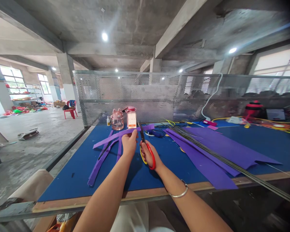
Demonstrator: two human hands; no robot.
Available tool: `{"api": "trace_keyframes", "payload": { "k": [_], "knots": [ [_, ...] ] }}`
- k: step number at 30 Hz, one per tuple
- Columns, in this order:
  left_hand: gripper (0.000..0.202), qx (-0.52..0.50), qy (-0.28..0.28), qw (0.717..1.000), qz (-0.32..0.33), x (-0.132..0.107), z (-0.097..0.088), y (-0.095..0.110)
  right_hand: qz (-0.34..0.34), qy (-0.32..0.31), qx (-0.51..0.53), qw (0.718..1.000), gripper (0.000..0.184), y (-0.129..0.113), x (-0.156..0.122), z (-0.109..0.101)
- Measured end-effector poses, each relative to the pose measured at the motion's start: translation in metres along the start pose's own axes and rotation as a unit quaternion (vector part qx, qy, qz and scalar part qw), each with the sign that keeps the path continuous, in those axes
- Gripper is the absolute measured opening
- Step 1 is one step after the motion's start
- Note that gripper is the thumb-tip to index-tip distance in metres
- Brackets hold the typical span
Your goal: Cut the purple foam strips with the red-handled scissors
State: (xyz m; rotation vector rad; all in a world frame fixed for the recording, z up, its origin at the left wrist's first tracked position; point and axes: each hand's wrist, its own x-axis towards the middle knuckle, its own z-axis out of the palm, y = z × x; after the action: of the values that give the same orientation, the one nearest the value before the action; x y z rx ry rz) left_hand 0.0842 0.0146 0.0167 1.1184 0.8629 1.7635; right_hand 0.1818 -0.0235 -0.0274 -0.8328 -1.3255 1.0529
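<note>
My left hand (pixel 130 142) pinches a long purple strip (pixel 108 139) that stretches out to both sides of it above the table. In my right hand (pixel 148 153) is a pair of scissors (pixel 151 158) with red and yellow handles. The dark blades point up and cross close to the strip, right of my left fingers; whether they touch it I cannot tell. More purple strips (pixel 96 170) lie on the blue tabletop (pixel 70 174) to the left. Larger purple sheets (pixel 215 145) lie on the right, with a bundle of thin dark rods (pixel 222 164) across them.
Behind my hands stand a pink-lidded bottle (pixel 117 120), a lit phone screen (pixel 131 120) and a small glue-like bottle (pixel 108 121). A perforated metal screen (pixel 125 90) runs along the table's back. A white cable (pixel 211 96) leads to a pink power strip (pixel 209 123).
</note>
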Motion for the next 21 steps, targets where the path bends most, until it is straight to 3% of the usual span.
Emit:
{"api": "trace_keyframes", "payload": {
  "k": [17,21],
  "knots": [
    [0.037,-0.026,-0.045,0.997,-0.064,-0.004,0.003,0.006,0.014,-0.016,0.027,0.999,0.059,-0.001,0.000,0.001],
    [0.036,-0.032,-0.025,0.998,-0.054,-0.007,0.005,0.008,-0.010,-0.022,0.016,1.000,0.065,0.008,0.002,0.000]
  ]
}}
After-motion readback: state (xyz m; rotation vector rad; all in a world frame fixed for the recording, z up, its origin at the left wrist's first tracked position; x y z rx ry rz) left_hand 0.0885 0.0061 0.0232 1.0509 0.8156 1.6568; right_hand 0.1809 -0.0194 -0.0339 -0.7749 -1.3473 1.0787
